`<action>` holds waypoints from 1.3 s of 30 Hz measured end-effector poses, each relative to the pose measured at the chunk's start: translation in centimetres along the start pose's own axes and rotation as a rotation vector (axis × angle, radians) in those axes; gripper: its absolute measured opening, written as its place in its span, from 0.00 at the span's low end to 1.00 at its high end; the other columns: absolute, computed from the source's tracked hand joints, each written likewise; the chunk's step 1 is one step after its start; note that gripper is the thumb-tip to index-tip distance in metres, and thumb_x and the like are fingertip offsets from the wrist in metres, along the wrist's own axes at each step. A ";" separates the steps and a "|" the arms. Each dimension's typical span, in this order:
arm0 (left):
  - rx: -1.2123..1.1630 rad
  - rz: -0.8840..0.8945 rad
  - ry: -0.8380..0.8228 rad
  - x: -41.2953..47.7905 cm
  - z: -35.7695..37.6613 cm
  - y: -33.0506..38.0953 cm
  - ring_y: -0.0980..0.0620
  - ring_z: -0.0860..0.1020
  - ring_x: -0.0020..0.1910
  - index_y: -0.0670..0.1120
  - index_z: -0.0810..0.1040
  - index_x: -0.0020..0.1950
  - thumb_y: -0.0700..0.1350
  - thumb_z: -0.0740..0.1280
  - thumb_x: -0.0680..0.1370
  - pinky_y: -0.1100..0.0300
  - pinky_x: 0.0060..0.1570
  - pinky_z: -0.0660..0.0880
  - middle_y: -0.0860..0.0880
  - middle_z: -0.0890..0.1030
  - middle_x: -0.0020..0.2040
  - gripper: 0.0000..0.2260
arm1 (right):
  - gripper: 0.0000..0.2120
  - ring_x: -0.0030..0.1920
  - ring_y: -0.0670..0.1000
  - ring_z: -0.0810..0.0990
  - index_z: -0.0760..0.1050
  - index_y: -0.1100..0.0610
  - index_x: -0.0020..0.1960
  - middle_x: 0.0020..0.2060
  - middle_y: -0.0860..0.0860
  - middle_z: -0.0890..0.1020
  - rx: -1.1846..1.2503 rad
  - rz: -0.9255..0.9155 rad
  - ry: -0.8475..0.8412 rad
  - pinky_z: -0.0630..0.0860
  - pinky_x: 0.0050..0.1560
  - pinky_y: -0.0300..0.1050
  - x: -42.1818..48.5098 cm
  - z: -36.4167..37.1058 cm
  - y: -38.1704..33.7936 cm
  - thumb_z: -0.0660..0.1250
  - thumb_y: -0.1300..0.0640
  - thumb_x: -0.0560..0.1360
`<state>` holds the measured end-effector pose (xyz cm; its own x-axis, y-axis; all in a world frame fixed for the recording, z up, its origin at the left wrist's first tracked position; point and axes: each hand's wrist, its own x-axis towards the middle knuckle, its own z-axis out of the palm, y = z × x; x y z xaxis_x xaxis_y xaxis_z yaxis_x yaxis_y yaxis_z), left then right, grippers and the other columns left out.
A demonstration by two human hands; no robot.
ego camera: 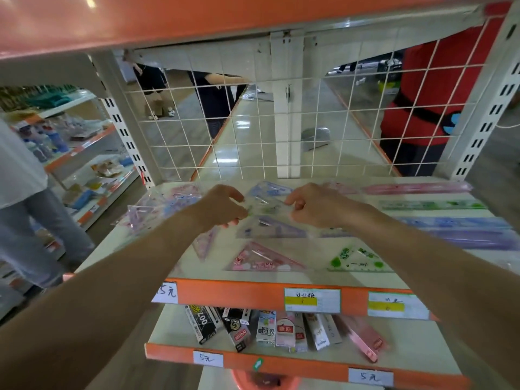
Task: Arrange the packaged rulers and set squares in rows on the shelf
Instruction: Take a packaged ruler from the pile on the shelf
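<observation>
The main risk, as I judge it, is the slippery clear wrapping: the set square packet [267,207] is held only by its two ends, so it could slide out of the pinch and drop onto the set squares lying beneath it, knocking the purple one [271,227] or the pink one [264,261] out of line. The loose heap of packets [157,211] lies right at the left edge of the shelf [230,294], and a forearm brushing it could tip some off to the floor. A packet laid crooked would also spoil the front row beside the green set square [358,261]. The left hand [222,206] has its fingers curled in, pinching the left end of the packet; the right hand [306,205] is likewise curled tight, pinching the right end. The packet sits between them, just above the middle of the shelf, with the rulers [430,205] lined up well off to the right
</observation>
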<state>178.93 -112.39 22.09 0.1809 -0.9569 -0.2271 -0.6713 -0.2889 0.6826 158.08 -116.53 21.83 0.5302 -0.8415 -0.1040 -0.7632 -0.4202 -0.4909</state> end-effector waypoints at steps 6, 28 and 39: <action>0.273 0.078 -0.006 0.4 0.6 -0.8 0.47 0.81 0.41 0.38 0.77 0.61 0.41 0.71 0.74 0.60 0.44 0.78 0.40 0.81 0.51 0.16 | 0.14 0.33 0.46 0.69 0.68 0.51 0.31 0.32 0.48 0.70 -0.124 -0.055 -0.063 0.65 0.35 0.41 0.4 0.8 -0.3 0.60 0.60 0.76; 0.634 0.032 -0.089 0.6 1.5 -1.0 0.46 0.78 0.56 0.41 0.77 0.61 0.49 0.70 0.74 0.55 0.56 0.74 0.44 0.80 0.58 0.19 | 0.09 0.41 0.51 0.75 0.74 0.57 0.45 0.40 0.51 0.75 -0.349 -0.007 -0.184 0.70 0.38 0.43 1.2 2.3 -1.1 0.63 0.51 0.76; 0.696 0.053 -0.029 0.6 2.3 -0.6 0.47 0.78 0.52 0.43 0.78 0.59 0.47 0.70 0.75 0.56 0.51 0.75 0.46 0.80 0.56 0.15 | 0.07 0.45 0.52 0.73 0.70 0.56 0.48 0.45 0.52 0.73 -0.438 -0.050 -0.147 0.69 0.43 0.44 1.7 3.0 -1.7 0.63 0.52 0.77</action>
<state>177.75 -112.71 19.95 0.1228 -0.9653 -0.2305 -0.9849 -0.1471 0.0915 161.38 -116.19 19.95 0.5927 -0.7728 -0.2269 -0.8029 -0.5893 -0.0901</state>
